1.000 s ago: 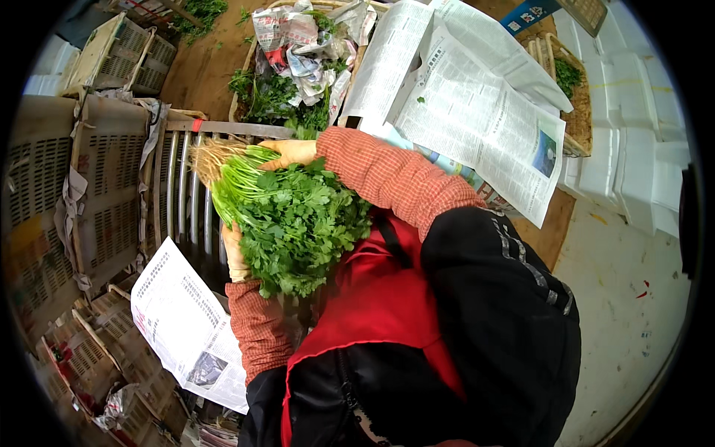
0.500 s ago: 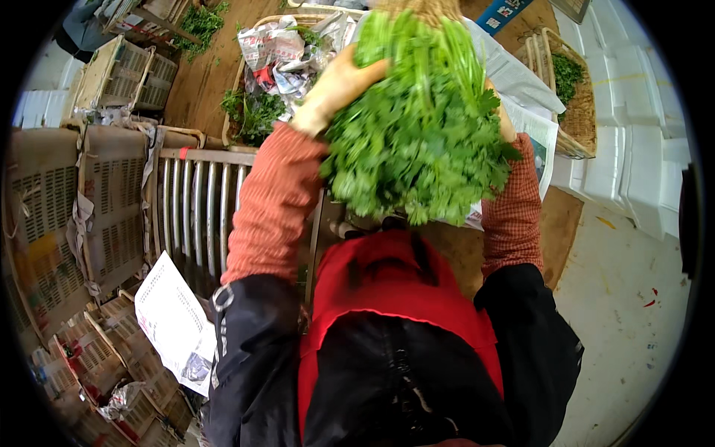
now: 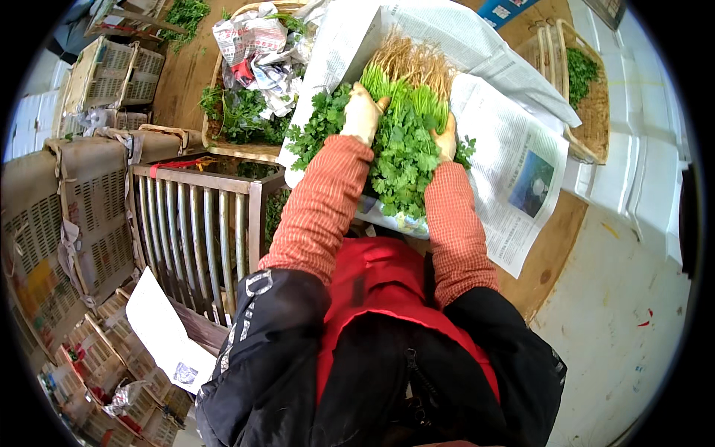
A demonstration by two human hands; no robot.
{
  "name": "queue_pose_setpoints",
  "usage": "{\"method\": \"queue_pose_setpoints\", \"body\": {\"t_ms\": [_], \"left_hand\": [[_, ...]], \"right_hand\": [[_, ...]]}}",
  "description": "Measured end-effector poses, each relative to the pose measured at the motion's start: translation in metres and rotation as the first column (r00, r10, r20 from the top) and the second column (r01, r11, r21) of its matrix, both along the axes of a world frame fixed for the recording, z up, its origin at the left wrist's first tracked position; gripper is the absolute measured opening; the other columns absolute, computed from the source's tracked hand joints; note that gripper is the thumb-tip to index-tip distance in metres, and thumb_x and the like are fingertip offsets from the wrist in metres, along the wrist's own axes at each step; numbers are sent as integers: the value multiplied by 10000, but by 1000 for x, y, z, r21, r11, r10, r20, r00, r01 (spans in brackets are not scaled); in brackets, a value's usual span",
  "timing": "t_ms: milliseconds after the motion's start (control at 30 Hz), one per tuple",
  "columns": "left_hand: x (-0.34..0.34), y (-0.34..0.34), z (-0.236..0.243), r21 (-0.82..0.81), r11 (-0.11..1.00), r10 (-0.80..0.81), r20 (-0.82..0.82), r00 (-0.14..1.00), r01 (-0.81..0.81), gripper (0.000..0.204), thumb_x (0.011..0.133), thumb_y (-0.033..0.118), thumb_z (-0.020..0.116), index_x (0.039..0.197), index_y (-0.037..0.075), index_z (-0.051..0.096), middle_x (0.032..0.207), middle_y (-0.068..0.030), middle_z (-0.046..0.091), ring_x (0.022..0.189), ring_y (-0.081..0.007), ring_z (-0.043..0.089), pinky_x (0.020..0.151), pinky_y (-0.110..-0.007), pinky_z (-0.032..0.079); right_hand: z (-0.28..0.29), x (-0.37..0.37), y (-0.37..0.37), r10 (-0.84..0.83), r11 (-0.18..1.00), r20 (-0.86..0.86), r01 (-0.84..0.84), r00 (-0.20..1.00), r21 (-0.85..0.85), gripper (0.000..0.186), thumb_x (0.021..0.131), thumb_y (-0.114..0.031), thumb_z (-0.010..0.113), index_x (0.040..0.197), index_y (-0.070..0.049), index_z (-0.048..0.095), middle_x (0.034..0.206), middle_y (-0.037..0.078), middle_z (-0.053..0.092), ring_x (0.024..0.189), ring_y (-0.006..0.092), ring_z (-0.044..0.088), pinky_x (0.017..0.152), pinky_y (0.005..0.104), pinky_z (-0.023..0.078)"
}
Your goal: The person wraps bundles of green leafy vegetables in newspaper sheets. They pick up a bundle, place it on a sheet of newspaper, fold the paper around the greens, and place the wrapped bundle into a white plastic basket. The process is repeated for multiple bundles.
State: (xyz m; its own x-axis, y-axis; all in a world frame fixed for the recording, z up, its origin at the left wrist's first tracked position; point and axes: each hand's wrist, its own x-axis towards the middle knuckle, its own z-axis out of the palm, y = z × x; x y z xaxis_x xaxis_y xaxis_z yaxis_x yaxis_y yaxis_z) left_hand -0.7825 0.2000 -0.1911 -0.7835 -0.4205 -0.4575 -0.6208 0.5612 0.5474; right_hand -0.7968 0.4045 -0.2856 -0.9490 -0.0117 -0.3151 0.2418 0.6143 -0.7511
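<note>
A thick bunch of coriander [image 3: 406, 153] lies on newspaper sheets [image 3: 491, 145], its pale brown roots [image 3: 413, 63] pointing away from me and its leaves toward me. My left hand [image 3: 361, 112] presses on the left part of the bunch, thumb over the stems and fingers partly sunk in the leaves. On the right side, my right hand [image 3: 445, 139] is closed round the edge of the stems, with some fingers hidden by greenery. The paper spreads over a container whose rim is mostly covered.
Left of the paper stands a basket [image 3: 212, 112] of crumpled newspaper and loose greens. A slatted metal stand [image 3: 197, 223] is beside my left arm, with plastic crates [image 3: 97, 208] further left. Another basket [image 3: 592, 130] holding greens sits at the right by white boxes [image 3: 640, 112].
The coriander has gone down from close in front of me onto the newspaper, and its roots now show. Both hands moved down with it and remain on its sides.
</note>
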Motion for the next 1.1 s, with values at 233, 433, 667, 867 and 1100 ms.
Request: {"method": "queue_pose_setpoints", "body": {"t_ms": [233,433,667,867,1100], "left_hand": [[80,23,42,-504,860,-297,-356,886,86,853,769,572,567,1303,-56,347,1308,-298,389,1225,-441,367,961,-589,320],[114,60,27,-387,834,-415,30,909,394,770,721,446,674,1270,-17,397,1399,-261,276,1294,-389,296,964,-590,319],[118,55,-18,-259,955,-240,-379,894,146,353,710,293,630,860,-23,583,886,-202,571,856,-327,575,647,-413,488],[219,33,91,-52,984,-162,-659,735,171,394,711,277,631,1012,29,579,928,-172,614,857,-344,593,717,-447,466],[522,39,245,130,863,497,-385,777,-488,428,816,256,570,1148,-12,537,1080,-217,588,1005,-356,563,877,-394,459]], "right_hand": [[161,-33,-23,335,929,-233,-279,913,242,520,874,-274,554,1332,-75,406,1330,178,448,1241,299,420,1051,417,316],[97,13,-62,760,627,-295,-533,579,568,512,834,-354,582,1287,-141,472,1338,115,419,1287,270,319,1045,501,206],[55,20,-76,834,522,-384,-346,396,779,512,753,-376,596,1215,-162,543,1230,103,522,1185,275,429,970,476,326],[49,6,-40,837,546,-460,-386,297,743,406,843,-298,559,1206,-116,555,1225,121,541,1142,281,488,983,421,357],[41,-16,-30,899,352,-266,-210,348,912,384,894,-341,506,1168,-86,590,1216,132,558,1141,294,506,959,390,403]]}}
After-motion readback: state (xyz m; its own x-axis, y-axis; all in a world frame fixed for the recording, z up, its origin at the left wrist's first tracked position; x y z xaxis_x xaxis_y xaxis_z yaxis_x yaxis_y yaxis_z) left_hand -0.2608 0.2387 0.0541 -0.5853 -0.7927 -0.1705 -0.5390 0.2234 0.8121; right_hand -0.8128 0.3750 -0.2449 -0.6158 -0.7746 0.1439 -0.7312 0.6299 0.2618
